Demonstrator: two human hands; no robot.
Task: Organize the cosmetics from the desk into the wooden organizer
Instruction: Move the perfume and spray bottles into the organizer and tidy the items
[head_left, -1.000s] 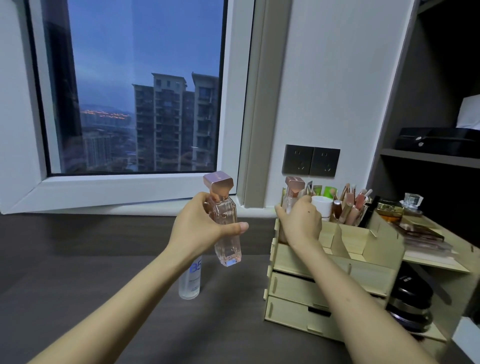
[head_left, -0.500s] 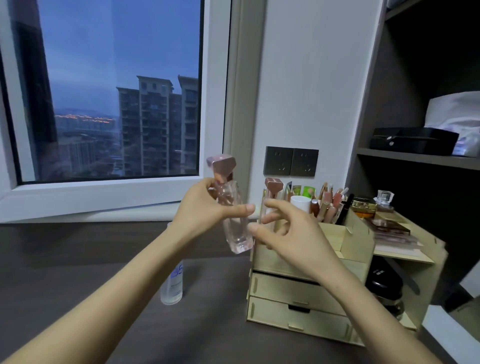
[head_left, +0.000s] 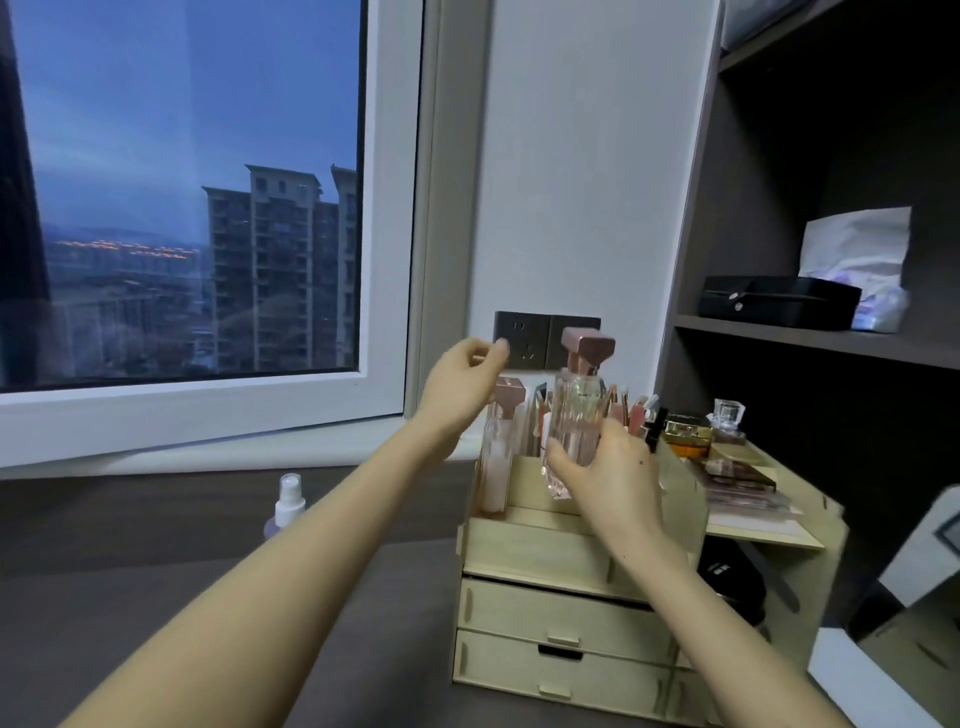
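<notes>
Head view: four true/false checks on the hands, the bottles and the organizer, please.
1. The right hand holds the perfume bottle. True.
2. The left hand holds a bottle as well. False: it is raised and holds nothing.
3. The spray bottle sits inside the wooden organizer. False: it stands on the desk, left of the organizer.
4. A second pink-capped bottle stands upright in the organizer's left rear compartment. True.

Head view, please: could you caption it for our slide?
Right hand holds a rose-capped perfume bottle at the wooden organizer; left hand empty.
</notes>
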